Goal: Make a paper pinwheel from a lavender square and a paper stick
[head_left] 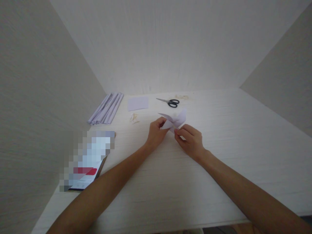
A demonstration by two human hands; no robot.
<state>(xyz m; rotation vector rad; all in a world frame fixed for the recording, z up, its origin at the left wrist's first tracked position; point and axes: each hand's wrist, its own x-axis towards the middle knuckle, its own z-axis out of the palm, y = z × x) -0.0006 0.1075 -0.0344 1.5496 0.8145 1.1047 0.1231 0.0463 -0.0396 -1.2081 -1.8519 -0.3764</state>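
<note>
Paper [175,119] sits mid-frame, pinched by left hand [156,131] and right hand [191,139] at its lower edge.

— Pale wood-grain table [219,169], running wide across the view, meeting a back wall [170,45] of the same whitish grain.

— And at the sides?

— Boxed in: grey-beige side panel [36,97] on the left, another panel [287,78] on the right, both slanting toward the far corners.

— Light?

— Soft, brightest along the seam of table and back wall, dimmer on both side panels.
</note>
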